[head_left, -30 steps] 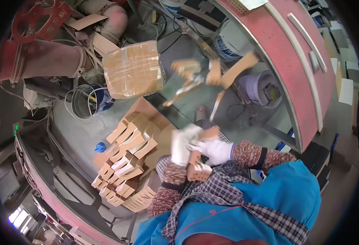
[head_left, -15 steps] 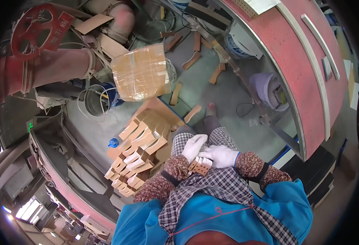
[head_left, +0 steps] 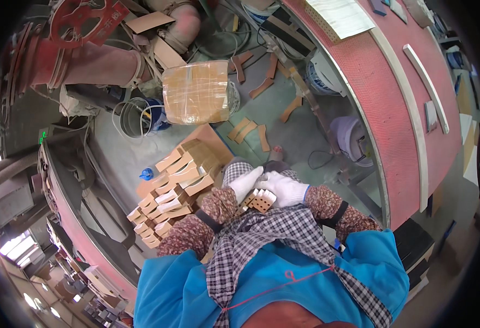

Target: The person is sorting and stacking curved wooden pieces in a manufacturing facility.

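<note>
My left hand (head_left: 246, 183), in a white glove, is above my lap with its fingers drawn together. Beside it, almost touching, my gloved right hand (head_left: 287, 188) is curled closed. Whatever the fingers grip is hidden by the gloves. Several small wooden blocks (head_left: 262, 203) with round holes in their ends are side by side just under both hands, against my checked apron (head_left: 273, 232). To my left rises a stack of curved wooden pieces (head_left: 182, 172), stepped in rows on a cardboard sheet (head_left: 211, 138).
Curved wooden offcuts (head_left: 246, 132) lie on the floor ahead. Beyond them stand a taped cardboard box (head_left: 196, 93), a blue bucket (head_left: 141, 117) and a pale purple bucket (head_left: 353, 143). A red-topped curved table (head_left: 387, 104) bounds the right. A blue bottle (head_left: 146, 174) sits beside the stack.
The view has shifted a little. Both hands remain together over the drilled blocks, with the fingers slightly changed in pose. Curved offcuts near my foot lie differently, three now grouped there.
</note>
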Action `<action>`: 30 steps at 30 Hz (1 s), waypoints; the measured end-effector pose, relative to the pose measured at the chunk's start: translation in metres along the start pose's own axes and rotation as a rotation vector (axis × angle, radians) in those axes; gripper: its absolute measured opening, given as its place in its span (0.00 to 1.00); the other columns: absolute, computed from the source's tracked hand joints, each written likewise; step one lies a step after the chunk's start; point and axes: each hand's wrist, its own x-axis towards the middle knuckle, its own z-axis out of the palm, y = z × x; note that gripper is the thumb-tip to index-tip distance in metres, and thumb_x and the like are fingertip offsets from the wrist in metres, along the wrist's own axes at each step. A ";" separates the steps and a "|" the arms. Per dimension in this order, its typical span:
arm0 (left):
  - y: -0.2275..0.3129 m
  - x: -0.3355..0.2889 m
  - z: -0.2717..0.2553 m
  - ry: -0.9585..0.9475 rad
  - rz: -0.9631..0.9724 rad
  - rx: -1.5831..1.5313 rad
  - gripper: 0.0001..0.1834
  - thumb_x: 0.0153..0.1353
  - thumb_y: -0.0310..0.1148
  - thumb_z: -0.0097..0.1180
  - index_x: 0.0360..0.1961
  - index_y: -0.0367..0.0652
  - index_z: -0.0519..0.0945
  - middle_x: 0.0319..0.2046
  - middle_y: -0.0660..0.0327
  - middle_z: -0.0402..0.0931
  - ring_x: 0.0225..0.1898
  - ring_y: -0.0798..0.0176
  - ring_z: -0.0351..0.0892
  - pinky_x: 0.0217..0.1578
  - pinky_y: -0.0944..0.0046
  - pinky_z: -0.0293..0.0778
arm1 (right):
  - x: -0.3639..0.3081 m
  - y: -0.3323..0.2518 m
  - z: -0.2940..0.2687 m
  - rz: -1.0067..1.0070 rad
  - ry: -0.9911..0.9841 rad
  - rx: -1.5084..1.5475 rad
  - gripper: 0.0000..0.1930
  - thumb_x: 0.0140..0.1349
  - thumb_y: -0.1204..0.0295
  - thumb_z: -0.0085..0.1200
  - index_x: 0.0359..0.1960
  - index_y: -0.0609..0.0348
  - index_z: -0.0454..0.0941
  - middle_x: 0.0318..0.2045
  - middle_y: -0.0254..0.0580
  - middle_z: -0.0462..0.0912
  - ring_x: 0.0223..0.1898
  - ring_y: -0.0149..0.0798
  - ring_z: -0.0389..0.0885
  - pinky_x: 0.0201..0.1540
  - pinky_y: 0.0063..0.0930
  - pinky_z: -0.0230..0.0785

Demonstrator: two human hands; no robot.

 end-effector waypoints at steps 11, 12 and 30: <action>0.057 0.000 -0.011 0.006 0.353 -0.152 0.42 0.73 0.59 0.42 0.71 0.29 0.59 0.67 0.40 0.64 0.67 0.46 0.66 0.67 0.49 0.64 | -0.048 -0.003 -0.047 0.156 0.442 0.413 0.41 0.46 0.70 0.75 0.63 0.55 0.67 0.57 0.45 0.75 0.60 0.42 0.75 0.63 0.33 0.70; 0.065 -0.005 -0.009 0.019 0.362 -0.189 0.42 0.73 0.58 0.43 0.70 0.29 0.60 0.66 0.40 0.65 0.66 0.46 0.67 0.66 0.49 0.65 | -0.055 -0.001 -0.057 0.140 0.526 0.534 0.41 0.46 0.72 0.75 0.63 0.55 0.66 0.57 0.44 0.75 0.59 0.40 0.75 0.63 0.33 0.70; 0.042 0.005 -0.079 0.065 0.217 -0.302 0.40 0.73 0.56 0.45 0.68 0.28 0.62 0.65 0.39 0.65 0.65 0.44 0.67 0.65 0.47 0.66 | -0.137 0.074 -0.313 0.681 0.713 -0.914 0.44 0.45 0.79 0.69 0.68 0.59 0.63 0.64 0.54 0.70 0.67 0.54 0.67 0.71 0.40 0.60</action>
